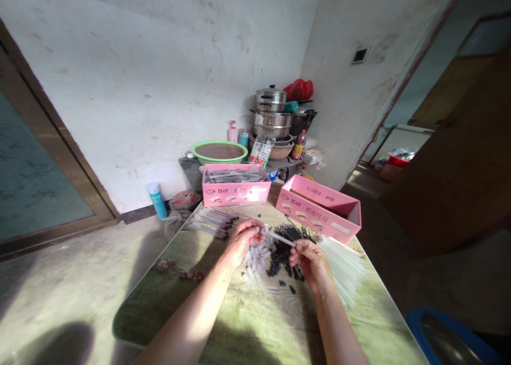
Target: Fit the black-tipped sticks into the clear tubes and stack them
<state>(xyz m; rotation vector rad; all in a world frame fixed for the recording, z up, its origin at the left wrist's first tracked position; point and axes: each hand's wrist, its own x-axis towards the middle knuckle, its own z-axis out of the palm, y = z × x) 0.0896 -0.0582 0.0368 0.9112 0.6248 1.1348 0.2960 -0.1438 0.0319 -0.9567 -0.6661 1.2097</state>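
Note:
A slim pale pen barrel point(282, 239) is held level above the table between my two hands. My left hand point(242, 241) pinches its left end, where a small translucent piece shows that I cannot make out clearly. The right end is gripped by the fingers of my right hand point(313, 263). Beneath lie a heap of short whitish translucent pieces point(258, 258) and a pile of black pen parts point(281, 256). Long white tubes point(344, 269) fan out beside my right hand. Left of my left hand rests a row of pens point(211, 223) with dark ends.
A pink box point(236, 193) full of pens and a second pink box point(319, 208) stand along the wooden-patterned table's point(255, 328) far edge. Behind them are a green basin point(219, 160), bottles and stacked steel pots point(272, 117). A blue-rimmed tub point(419, 322) sits lower right.

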